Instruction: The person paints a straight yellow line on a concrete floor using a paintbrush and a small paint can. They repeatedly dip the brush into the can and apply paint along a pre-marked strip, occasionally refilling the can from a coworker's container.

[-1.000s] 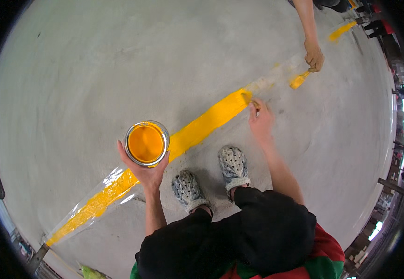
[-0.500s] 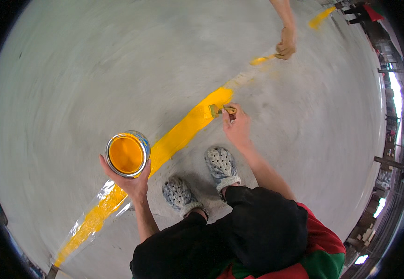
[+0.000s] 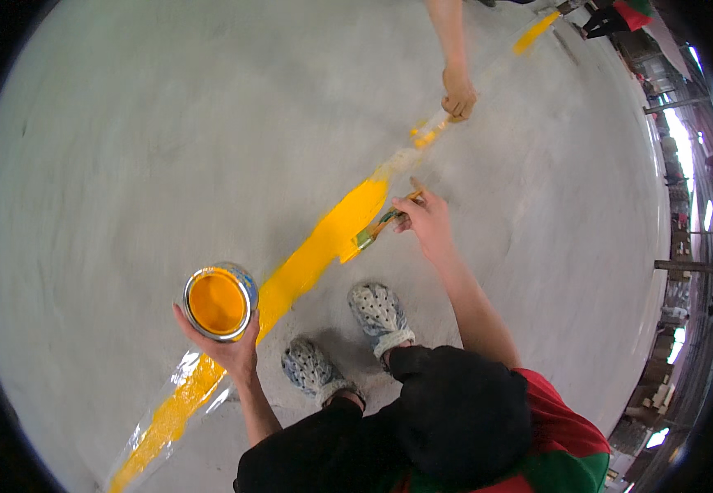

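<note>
My left hand (image 3: 235, 353) grips a round metal paint can (image 3: 251, 287) from below and beside it; orange-yellow paint shows inside its rim. In my right hand (image 3: 427, 220) is a paintbrush (image 3: 379, 226), held by the handle. Its paint-coated bristles touch the near edge of a wet yellow stripe (image 3: 311, 256), which runs diagonally over the grey concrete floor (image 3: 167, 148). Farther up the same line, another person's hand (image 3: 458, 97) holds a tool, its kind unclear, at a yellow patch (image 3: 424, 140).
Clear plastic film (image 3: 188, 367) smeared with yellow lies along the line at lower left. My feet, in grey patterned clogs (image 3: 379, 311), stand just right of the stripe. Another yellow stretch (image 3: 535, 33) lies far off, near a person in dark trousers. Shelving lines the right side.
My right hand has drawn the brush down and left along the stripe's near edge. The other person's hand has moved left and nearer. The whole view has shifted slightly.
</note>
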`<state>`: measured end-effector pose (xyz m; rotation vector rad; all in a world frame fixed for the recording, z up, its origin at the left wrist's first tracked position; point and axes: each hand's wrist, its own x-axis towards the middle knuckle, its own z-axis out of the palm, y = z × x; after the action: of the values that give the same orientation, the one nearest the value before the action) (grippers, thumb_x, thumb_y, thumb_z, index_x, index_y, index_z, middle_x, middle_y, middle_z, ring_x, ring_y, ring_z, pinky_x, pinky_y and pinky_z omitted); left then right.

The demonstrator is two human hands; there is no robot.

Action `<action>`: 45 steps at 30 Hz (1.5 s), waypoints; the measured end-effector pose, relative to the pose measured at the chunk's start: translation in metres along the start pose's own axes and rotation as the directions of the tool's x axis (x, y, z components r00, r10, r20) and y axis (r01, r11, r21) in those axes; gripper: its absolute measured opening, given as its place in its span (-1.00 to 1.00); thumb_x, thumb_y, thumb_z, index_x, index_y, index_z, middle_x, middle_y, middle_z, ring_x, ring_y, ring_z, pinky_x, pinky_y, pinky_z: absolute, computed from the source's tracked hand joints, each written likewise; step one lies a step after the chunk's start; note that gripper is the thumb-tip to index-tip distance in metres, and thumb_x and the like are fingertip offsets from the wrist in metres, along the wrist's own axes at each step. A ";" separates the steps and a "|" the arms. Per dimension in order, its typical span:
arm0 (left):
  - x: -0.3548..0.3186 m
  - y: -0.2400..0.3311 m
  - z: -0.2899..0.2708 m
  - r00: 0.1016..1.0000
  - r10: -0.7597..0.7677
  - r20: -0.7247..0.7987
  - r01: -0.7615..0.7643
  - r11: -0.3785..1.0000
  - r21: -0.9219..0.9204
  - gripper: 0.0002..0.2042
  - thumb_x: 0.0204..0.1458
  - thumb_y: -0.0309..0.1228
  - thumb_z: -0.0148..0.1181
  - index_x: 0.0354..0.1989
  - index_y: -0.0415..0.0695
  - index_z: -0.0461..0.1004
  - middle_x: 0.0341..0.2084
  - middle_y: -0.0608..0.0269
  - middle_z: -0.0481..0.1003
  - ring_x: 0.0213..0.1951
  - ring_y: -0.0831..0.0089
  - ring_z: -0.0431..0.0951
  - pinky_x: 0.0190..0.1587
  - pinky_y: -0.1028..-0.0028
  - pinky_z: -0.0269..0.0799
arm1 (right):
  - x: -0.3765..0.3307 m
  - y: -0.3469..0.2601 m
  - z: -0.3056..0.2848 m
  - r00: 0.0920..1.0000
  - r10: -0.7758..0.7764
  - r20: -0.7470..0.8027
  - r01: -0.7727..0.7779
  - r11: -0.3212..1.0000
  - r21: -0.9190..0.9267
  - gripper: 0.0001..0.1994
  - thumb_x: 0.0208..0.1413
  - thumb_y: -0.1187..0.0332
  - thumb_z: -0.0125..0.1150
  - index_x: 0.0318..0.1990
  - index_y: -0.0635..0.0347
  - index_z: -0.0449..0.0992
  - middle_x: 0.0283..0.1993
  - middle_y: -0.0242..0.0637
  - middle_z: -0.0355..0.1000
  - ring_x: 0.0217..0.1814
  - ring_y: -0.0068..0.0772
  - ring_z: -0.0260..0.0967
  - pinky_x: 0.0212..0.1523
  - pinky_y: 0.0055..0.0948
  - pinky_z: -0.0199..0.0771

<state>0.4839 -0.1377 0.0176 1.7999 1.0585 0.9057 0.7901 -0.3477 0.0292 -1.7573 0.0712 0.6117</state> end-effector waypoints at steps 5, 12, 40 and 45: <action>-0.002 0.000 -0.002 1.000 -0.011 -0.005 0.011 0.997 -0.083 0.19 -0.34 -0.37 0.58 0.48 -0.13 -0.18 0.37 0.01 0.03 0.40 0.11 0.10 0.46 0.10 -0.07 | 0.063 0.009 -0.009 0.968 0.177 0.177 -0.214 0.951 0.223 0.03 0.11 0.51 0.28 0.47 0.35 -0.49 -0.22 -0.09 0.48 -0.40 -0.40 0.44 -0.40 -0.39 0.56; -0.001 -0.001 -0.006 0.998 0.046 -0.042 -0.045 0.998 0.040 0.19 -0.33 -0.35 0.58 0.48 -0.09 -0.19 0.37 0.07 0.04 0.40 0.14 0.10 0.44 0.11 0.00 | 0.090 0.024 -0.002 0.963 0.199 0.180 -0.230 0.957 0.174 0.03 0.10 0.53 0.29 0.46 0.36 -0.49 -0.22 -0.12 0.48 -0.41 -0.42 0.45 -0.40 -0.40 0.57; -0.007 0.002 -0.006 0.997 0.070 -0.037 -0.068 0.995 0.069 0.19 -0.31 -0.40 0.55 0.49 -0.03 -0.23 0.31 0.06 0.10 0.36 0.15 0.17 0.41 0.07 0.10 | -0.056 0.033 0.045 0.883 0.167 0.438 -0.329 0.886 0.326 -0.75 0.22 0.43 0.24 -0.01 0.39 0.47 -0.19 -0.24 0.53 -0.33 -0.46 0.50 -0.36 -0.46 0.58; -0.006 0.001 -0.006 0.997 0.069 -0.016 -0.067 0.994 0.090 0.19 -0.30 -0.38 0.55 0.49 -0.03 -0.23 0.30 0.06 0.12 0.35 0.15 0.19 0.40 0.06 0.10 | -0.055 0.034 0.046 0.880 0.172 0.444 -0.336 0.884 0.324 -0.75 0.22 0.43 0.25 -0.02 0.40 0.47 -0.19 -0.23 0.53 -0.33 -0.46 0.51 -0.35 -0.46 0.58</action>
<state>0.4767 -0.1412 0.0197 1.9144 1.0703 0.9314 0.7137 -0.3297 0.0162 -1.2098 0.1352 1.0729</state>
